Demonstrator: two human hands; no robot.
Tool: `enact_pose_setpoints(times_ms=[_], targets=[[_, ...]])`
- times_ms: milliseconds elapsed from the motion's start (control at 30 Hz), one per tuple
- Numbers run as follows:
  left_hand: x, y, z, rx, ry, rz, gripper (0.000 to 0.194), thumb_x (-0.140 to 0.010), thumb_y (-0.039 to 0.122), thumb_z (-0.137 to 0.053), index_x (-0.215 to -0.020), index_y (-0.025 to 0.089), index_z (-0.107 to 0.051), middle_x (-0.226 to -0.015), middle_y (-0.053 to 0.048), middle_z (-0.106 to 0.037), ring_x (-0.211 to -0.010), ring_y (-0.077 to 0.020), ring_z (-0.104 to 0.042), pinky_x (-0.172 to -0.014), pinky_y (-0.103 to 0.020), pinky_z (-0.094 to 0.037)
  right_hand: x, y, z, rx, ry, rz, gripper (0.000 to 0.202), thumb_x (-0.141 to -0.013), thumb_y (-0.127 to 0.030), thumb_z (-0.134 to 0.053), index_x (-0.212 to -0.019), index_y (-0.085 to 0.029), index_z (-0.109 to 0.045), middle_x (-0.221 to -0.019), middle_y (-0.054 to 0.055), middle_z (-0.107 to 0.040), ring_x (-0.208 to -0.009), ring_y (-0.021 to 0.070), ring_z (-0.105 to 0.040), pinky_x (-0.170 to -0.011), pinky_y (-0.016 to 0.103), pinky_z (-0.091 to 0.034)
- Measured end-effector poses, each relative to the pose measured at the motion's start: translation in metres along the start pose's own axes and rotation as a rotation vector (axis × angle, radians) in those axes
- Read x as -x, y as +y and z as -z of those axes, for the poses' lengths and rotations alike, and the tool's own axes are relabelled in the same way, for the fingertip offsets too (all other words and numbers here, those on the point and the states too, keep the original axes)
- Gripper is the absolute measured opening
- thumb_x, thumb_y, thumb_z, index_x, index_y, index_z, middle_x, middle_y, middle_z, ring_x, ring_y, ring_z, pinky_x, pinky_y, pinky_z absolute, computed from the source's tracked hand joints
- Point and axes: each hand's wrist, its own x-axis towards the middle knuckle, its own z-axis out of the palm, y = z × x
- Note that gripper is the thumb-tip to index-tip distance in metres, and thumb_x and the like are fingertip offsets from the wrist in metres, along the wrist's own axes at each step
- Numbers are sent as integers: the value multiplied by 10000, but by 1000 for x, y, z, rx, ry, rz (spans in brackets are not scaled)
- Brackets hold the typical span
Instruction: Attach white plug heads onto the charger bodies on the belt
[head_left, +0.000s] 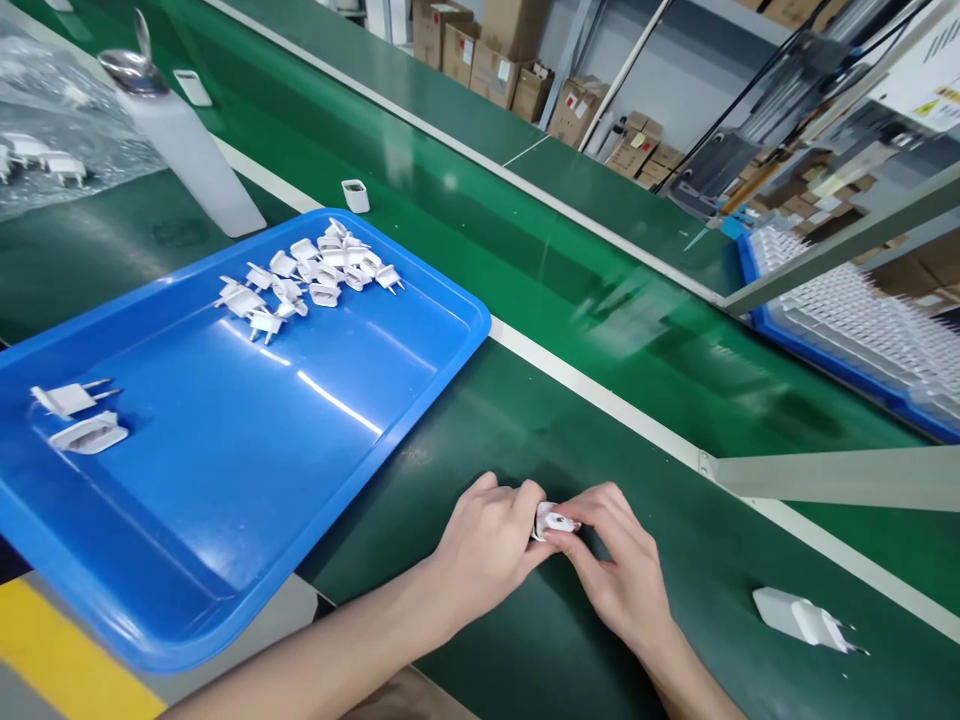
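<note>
Over the green work surface [525,420], my left hand [487,545] and my right hand [619,565] meet at a small white charger plug [553,520]. Fingers of both hands are closed on it, and much of it is hidden by them. To the right lies a white plug adapter [802,618] with two metal pins. On the left, a blue tray [262,430] carries a heap of white plug covers [322,265] with pins. Two more plug covers [79,420] lie in the tray's near left part.
A white bottle with a metal top [184,140] stands behind the tray. White casings [355,196] sit on the green conveyor belt [420,190]. A pale metal frame bar [840,478] crosses at right, before a blue tray of upright white pieces [862,310]. Cardboard boxes [495,70] line shelves behind.
</note>
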Motion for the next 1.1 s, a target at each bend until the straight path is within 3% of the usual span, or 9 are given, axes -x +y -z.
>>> enact_pose_setpoints(times_ms=[500,600,733,933,1100], targets=[[0,-2,1,-22,5,-31,210,-944,197,-639,-956,208,-429,-746,49,-616,-605,-185,-591,-666,-343,-321,1,3,-1,120,-92,82,61,-1111,-182,-548,-1088,-210,-597,-964,49,-646,-854,234,-541,-754,398,-408],[-2,-1,2,-55,-53,14,236,-909,189,-679,-949,211,-447,-738,49,-629,-621,-199,-614,-690,-345,-344,5,3,-3,202,-99,97,129,-1127,-185,-489,-1039,-193,-583,-938,58,-619,-832,238,-493,-730,391,-354],[-6,2,6,-99,-174,99,284,-914,244,-740,-904,212,-458,-752,40,-658,-688,-225,-660,-738,-348,-382,2,0,-1,185,-150,59,273,-1159,-286,-425,-944,-197,-569,-881,53,-604,-795,240,-483,-721,384,-339],[-11,5,13,-142,-210,146,361,-961,412,-774,-902,203,-485,-743,50,-668,-681,-216,-660,-774,-347,-396,-17,-7,14,90,-238,41,379,-1167,-374,-408,-845,-220,-537,-768,2,-567,-705,211,-498,-670,338,-374],[-11,7,17,-101,-203,160,363,-918,402,-834,-899,202,-532,-732,80,-652,-649,-172,-626,-754,-317,-388,-17,-7,12,54,-159,61,395,-1153,-445,-460,-846,-217,-559,-763,4,-581,-706,204,-523,-635,322,-390]])
